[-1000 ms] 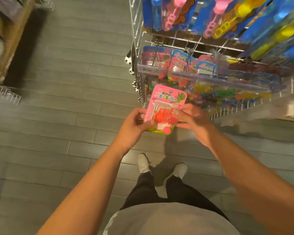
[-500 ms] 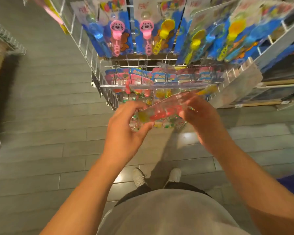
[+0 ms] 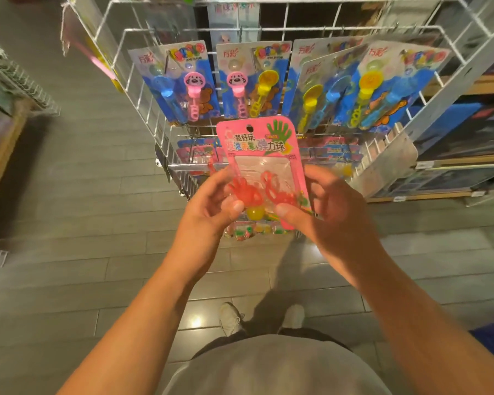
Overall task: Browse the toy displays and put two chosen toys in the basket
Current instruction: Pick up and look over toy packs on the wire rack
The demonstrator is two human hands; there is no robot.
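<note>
Feet and floor: two pale shoes point(image 3: 231, 317) stand on grey floor planks point(image 3: 69, 223) directly below the arms; no basket is recognisable in this view, so where the toy must end up cannot be told.
Left hand: the left hand point(image 3: 203, 212) pinches the lower left edge of the pink toy pack point(image 3: 264, 166), thumb on the front over the clear blister, fingers behind.
Right hand: the right hand point(image 3: 334, 206) pinches the lower right edge the same way, thumb tip on the front.
Toy pack: held upright, face toward the camera, in front of the wire display rack point(image 3: 268, 32) and apart from it; red sticky hands and small balls show inside the blister.
Risk, grip: both pinches sit low on a thin card, so the top could flop or the pack slip if one hand lets go carelessly.
Risk, blister: thumb pressure on the clear bubble could dent or pop it.
Risk, rack: the hanging bubble-wand cards point(image 3: 251, 81) sit just behind; a forward swing could knock them off their hooks.
Risk, task: lingering on this one pack leaves the second choice undone.
</note>
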